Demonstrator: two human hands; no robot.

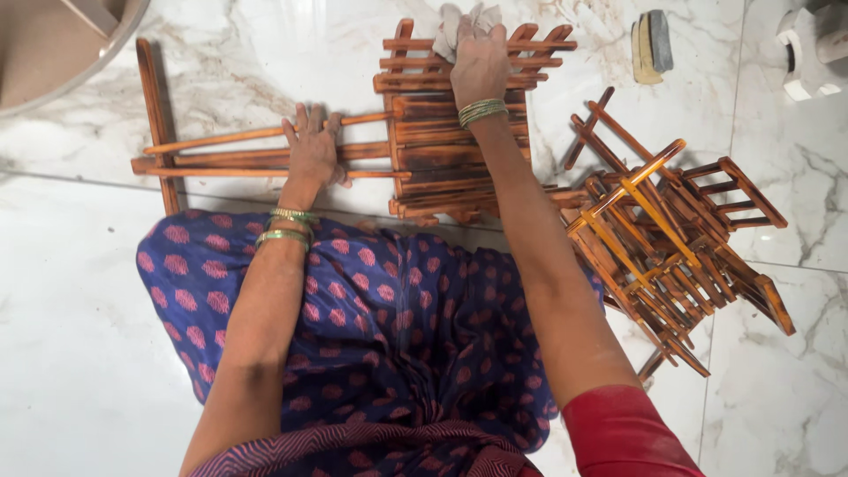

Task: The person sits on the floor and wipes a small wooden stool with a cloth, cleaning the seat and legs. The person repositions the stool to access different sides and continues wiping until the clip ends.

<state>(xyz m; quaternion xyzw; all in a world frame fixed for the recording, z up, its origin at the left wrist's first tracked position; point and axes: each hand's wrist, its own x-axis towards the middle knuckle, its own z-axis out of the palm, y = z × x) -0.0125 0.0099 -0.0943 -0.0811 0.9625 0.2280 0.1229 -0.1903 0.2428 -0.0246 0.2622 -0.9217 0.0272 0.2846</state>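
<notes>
Far left, a round tray edge pokes in at the top corner. Your left hand lies flat, fingers spread, pressing on the long slats of the wooden folding rack, which lies on the marble floor just past your blue-and-pink printed lap. Centre: your right hand is closed on a pale cloth, pressed to the rack's far slatted end. Right of that arm, a pile of similar wooden racks, tilted and tangled. Top right: a sanding block w/ dark pad, well apart.
</notes>
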